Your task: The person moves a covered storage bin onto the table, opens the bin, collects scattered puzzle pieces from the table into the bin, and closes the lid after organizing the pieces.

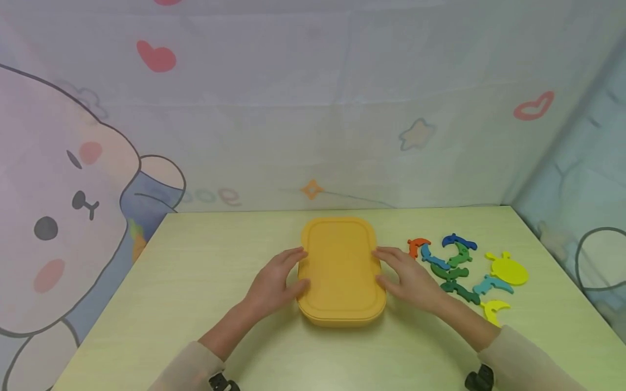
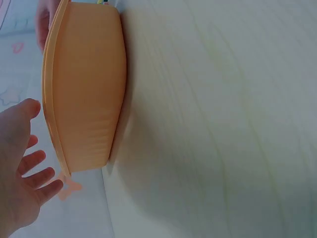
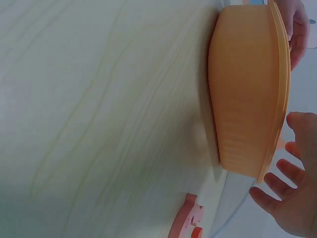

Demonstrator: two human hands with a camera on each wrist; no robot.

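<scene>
A yellow-orange box with rounded corners and a flat lid point(image 1: 342, 266) stands lengthwise on the table. At its left long side is my left hand point(image 1: 276, 282), thumb and fingertips right by the lid's edge. My right hand point(image 1: 415, 277) mirrors it at the right side. In the left wrist view the fingers of the left hand point(image 2: 22, 168) are spread beside the box wall point(image 2: 89, 89). The right wrist view likewise has the right hand point(image 3: 294, 178) with spread, relaxed fingers near the lid rim point(image 3: 283, 79).
Right of the box lie several flat coloured animal-shaped pieces: a yellow round-bodied one point(image 1: 509, 270), a dark blue one point(image 1: 457, 241), an orange-red one point(image 1: 417, 245) and green ones such as this point(image 1: 461, 291). A printed cloth point(image 1: 293, 108) hangs behind the table point(image 1: 220, 244).
</scene>
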